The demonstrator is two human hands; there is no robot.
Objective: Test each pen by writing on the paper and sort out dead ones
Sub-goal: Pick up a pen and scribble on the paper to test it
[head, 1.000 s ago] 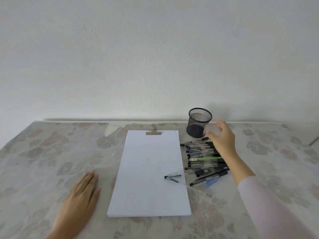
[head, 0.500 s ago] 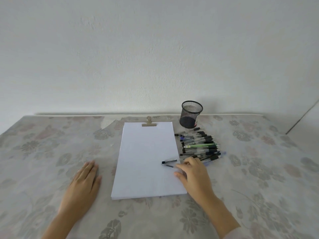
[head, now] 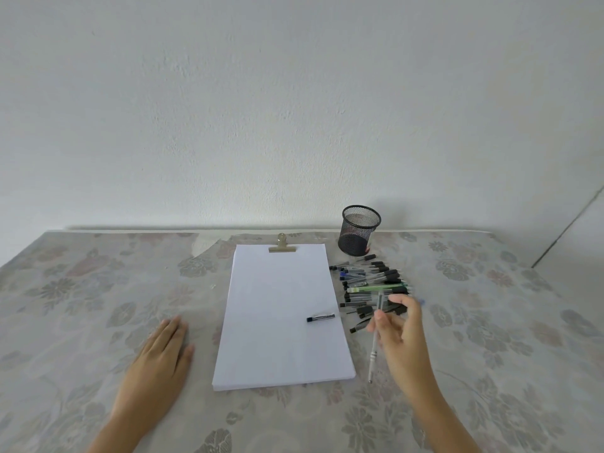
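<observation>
A white paper pad (head: 281,308) held by a brass clip (head: 282,246) lies in the middle of the table. Its sheet looks unmarked. A pile of pens (head: 369,284) lies just right of the pad. My right hand (head: 400,325) pinches a clear pen (head: 374,349) by its upper part, tip pointing down, above the table beside the pad's right edge. A pen cap (head: 321,318) lies on the paper near that edge. My left hand (head: 160,358) rests flat on the tablecloth left of the pad.
A black mesh pen cup (head: 359,231) stands behind the pile, near the wall. A floral cloth (head: 98,289) covers the table, whose far edge meets the white wall.
My right hand came from the pen cup down to the pad's right edge, took a pen and lifted it off the paper. The cap stayed on the paper. My left hand has barely moved.
</observation>
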